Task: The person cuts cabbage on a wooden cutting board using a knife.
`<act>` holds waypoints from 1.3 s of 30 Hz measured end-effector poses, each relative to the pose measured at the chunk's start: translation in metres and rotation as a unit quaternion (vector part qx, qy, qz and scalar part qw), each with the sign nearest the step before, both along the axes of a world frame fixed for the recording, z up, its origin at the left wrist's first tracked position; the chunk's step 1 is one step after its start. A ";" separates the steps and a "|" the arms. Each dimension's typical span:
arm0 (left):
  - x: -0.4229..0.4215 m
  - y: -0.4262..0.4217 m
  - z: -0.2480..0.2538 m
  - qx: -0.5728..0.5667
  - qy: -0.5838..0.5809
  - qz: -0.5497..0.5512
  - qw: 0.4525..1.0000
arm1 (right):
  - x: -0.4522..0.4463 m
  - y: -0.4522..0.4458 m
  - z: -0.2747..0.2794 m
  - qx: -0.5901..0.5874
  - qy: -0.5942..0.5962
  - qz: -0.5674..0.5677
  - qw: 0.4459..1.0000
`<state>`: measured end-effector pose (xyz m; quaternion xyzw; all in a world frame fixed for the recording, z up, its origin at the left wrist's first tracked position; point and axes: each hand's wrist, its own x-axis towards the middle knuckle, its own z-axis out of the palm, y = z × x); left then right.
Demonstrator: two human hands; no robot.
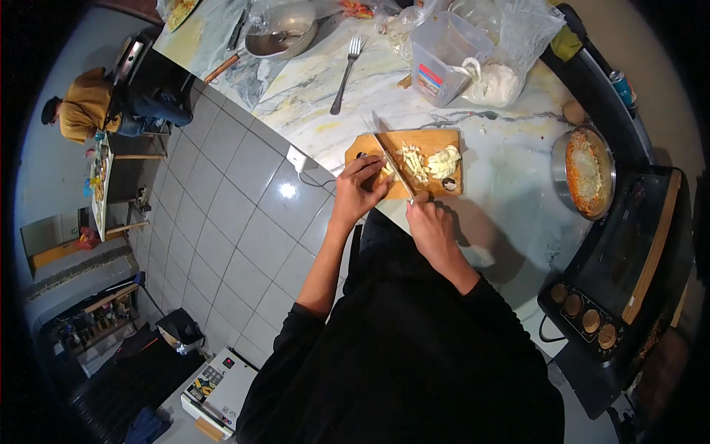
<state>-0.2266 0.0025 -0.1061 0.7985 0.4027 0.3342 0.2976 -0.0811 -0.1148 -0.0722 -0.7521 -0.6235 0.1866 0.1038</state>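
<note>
A small wooden cutting board (435,138) lies on the marble counter in front of me. Pale chopped food (414,161) sits mid-board, with a larger pale heap (444,163) to its right. My right hand (433,226) is closed round the handle of a knife (393,164), whose blade slants up and left across the board. On the blade's left side, my left hand (358,191) presses its fingers around a small pale piece (387,169) on the board; the fingers partly hide it.
A fork (347,78), a metal pan (285,37) and a clear plastic container (444,59) lie beyond the board. To the right are a bowl of orange and pale food (584,174) and a black oven (614,259). A seated person (89,107) is far left.
</note>
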 end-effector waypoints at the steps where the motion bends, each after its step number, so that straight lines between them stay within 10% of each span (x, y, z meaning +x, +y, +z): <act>1: 0.001 0.003 0.000 0.008 0.004 -0.005 1.000 | -0.001 0.003 0.005 -0.015 -0.004 -0.006 1.000; 39: 0.000 0.003 0.003 -0.001 -0.020 -0.005 1.000 | -0.004 -0.014 0.001 -0.020 0.023 -0.040 0.999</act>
